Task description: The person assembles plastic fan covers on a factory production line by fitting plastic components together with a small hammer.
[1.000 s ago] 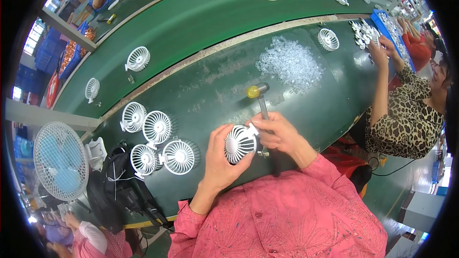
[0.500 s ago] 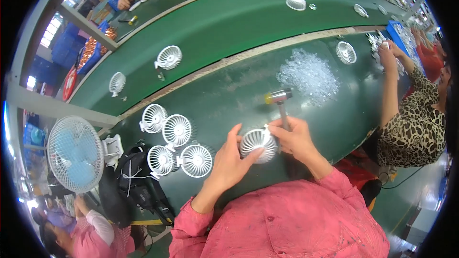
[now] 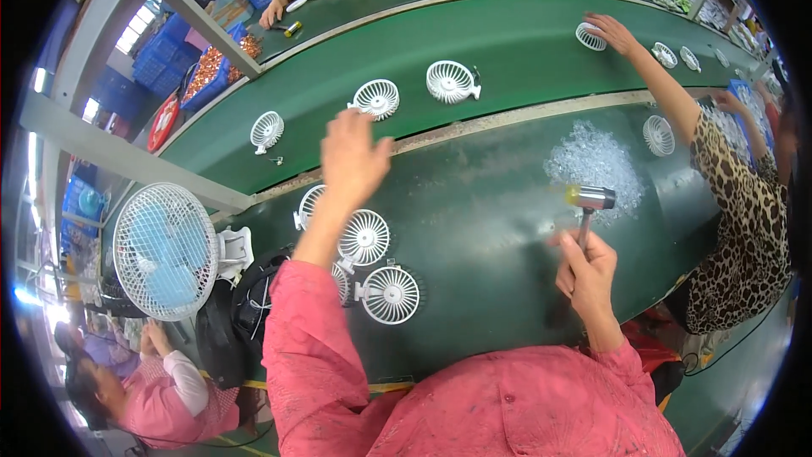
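My left hand (image 3: 353, 161) reaches over the far edge of the table, thumb apart and fingers stretched. Its fingertips are at the near side of a white round fan grille (image 3: 375, 99) on the green belt; whether they touch it I cannot tell. My right hand (image 3: 589, 275) grips the handle of a small hammer (image 3: 590, 196), which has a metal head with a yellow end, raised above the table. Another white fan grille (image 3: 452, 82) lies on the belt to the right. Several more grilles (image 3: 364, 237) are grouped on the table below my left forearm, which partly hides them.
A heap of small clear pieces (image 3: 596, 165) lies beyond the hammer, with a grille (image 3: 659, 135) right of it. A co-worker's hand (image 3: 613, 34) reaches to a belt grille. At left stand a desk fan (image 3: 165, 250), a metal frame post (image 3: 135, 156) and a black bag (image 3: 254, 292).
My left hand has left the grille held before me and reached forward to the belt. One more grille lies there. My right hand and hammer moved right. The co-worker's arm now reaches over the belt.
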